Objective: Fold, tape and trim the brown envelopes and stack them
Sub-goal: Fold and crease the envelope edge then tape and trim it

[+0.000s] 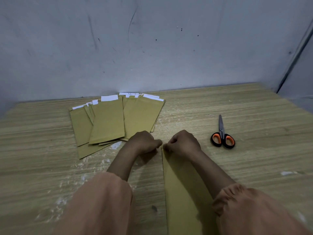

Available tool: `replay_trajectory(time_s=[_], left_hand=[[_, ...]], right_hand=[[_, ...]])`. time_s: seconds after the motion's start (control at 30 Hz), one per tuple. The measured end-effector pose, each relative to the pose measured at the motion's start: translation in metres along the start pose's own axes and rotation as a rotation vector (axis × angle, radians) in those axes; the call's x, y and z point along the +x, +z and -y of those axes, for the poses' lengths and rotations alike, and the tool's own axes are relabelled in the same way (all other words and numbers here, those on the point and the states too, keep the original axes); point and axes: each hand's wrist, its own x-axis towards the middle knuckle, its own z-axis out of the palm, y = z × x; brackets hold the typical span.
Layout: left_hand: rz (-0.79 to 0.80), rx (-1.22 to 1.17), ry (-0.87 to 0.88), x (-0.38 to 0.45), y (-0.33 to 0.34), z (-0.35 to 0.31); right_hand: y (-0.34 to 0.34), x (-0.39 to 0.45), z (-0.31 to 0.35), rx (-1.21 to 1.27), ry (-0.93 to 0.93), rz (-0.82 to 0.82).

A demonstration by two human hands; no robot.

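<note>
now both hands' curled fingers (166,146) at envelope (183,192) corner

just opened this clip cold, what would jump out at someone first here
The two hands stand out first: the left hand and the right hand meet fingertip to fingertip at the far end of a brown envelope lying near the front of the wooden table. Behind and to the left, a fanned pile of envelopes with white strips lies by the wall. Orange-handled scissors lie to the right, untouched.
</note>
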Motion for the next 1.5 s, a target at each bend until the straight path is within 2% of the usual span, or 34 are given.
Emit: replay_trajectory(time_s=[0.13, 0.33, 0.5, 0.9, 1.17, 1.4, 1.5], left_hand=[[-0.064, 0.104, -0.042, 0.0, 0.003, -0.002], [-0.058, 0.168, -0.14, 0.0, 0.003, -0.007], [-0.092, 0.208, -0.126, -0.003, 0.009, -0.009], [-0.141, 0.006, -0.087, -0.01, 0.01, 0.0], [-0.193, -0.02, -0.102, -0.015, 0.014, 0.005], [-0.101, -0.092, -0.084, -0.014, 0.007, 0.007], [-0.111, -0.156, -0.061, -0.016, 0.006, 0.007]], right_hand=[[-0.001, 0.001, 0.001, -0.027, -0.013, 0.001], [-0.004, 0.003, 0.002, -0.034, -0.011, 0.027], [-0.004, 0.002, -0.001, -0.029, -0.03, 0.026], [-0.003, 0.002, -0.005, -0.026, -0.071, 0.03], [-0.002, 0.005, -0.006, -0.036, -0.061, 0.018], [-0.002, 0.002, -0.004, -0.043, -0.066, 0.002], [-0.001, 0.002, -0.004, -0.049, -0.084, -0.007]])
